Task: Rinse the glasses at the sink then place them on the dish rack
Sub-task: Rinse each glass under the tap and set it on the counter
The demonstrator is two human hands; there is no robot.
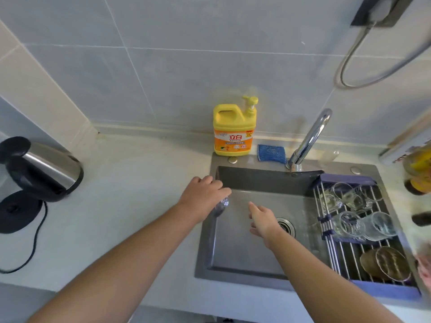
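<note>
- Head view: the left grip (205, 194) is curled down over a clear glass (221, 205). It holds the glass from above at the left edge of the sink (242, 250), where the basin meets the pale surface (130, 194).
- The right grip (262, 220) hovers over the basin beside the drain (286, 226). Its fingers are spread and relaxed, holding nothing, a little apart from the glass.
- The dish rack (347, 255) spans the right side of the sink. Several rinsed glasses (349, 223) lie on its far half, and two brownish round pieces (387, 264) sit at its near end.
- A chrome faucet (310, 138) rises behind the sink, with a yellow detergent bottle (233, 131) and a blue scrub pad (271, 153) to its left.
- A steel kettle (44, 169) stands on the far left of the surface.
</note>
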